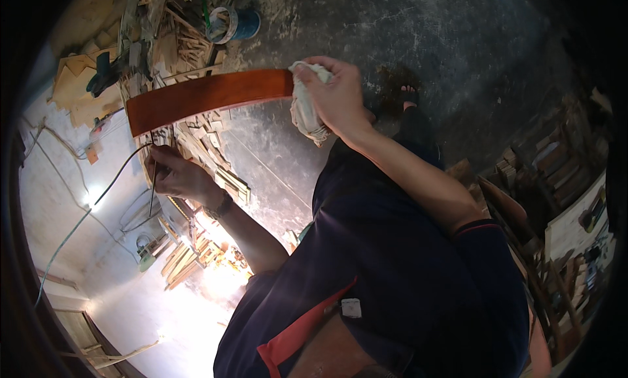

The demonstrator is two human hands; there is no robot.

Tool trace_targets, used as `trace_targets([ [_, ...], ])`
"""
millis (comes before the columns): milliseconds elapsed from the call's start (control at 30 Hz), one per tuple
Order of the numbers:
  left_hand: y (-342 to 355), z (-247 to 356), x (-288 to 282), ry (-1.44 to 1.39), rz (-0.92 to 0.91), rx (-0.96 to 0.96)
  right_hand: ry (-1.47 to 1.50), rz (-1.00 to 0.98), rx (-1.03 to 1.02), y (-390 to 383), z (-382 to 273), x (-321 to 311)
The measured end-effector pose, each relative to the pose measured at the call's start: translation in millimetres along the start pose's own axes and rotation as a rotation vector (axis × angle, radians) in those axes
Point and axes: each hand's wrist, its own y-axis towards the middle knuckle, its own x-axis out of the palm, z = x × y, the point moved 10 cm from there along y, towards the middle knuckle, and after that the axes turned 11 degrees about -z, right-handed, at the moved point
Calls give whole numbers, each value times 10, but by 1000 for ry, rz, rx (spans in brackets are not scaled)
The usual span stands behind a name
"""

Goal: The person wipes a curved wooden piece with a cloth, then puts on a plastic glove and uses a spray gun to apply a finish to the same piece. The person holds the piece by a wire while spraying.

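My right hand (330,93) grips a crumpled off-white cloth (307,119) against the right end of a long reddish-brown, slightly curved wooden board (209,93). The board stretches leftward across the upper middle. Just below its left end, my left hand (176,172) is closed around a thin dark wire or rod (152,198), which hangs below the fingers. A dark cord (118,176) arches from there toward the lower left. Whether the left fingers also touch the board is unclear.
A blue bucket (242,26) stands at the top. Wood offcuts (190,37) are piled along the left of the concrete floor (451,31), beside a pale wall (65,247) with bright light. Stacked boards (556,162) lie at the right. My bare foot (409,93) shows beyond the cloth.
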Motion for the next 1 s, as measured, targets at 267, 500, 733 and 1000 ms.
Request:
trace_targets([
  [267,39,39,20,52,-67,-28,225,54,210,-60,314,-402],
  [500,54,67,11,103,-61,-50,254,-17,292,-108,650,-209],
  [733,65,127,44,73,-82,12,140,-48,229,9,638,-79],
  [1000,95,52,58,83,-85,-20,81,-62,194,138,557,-15],
])
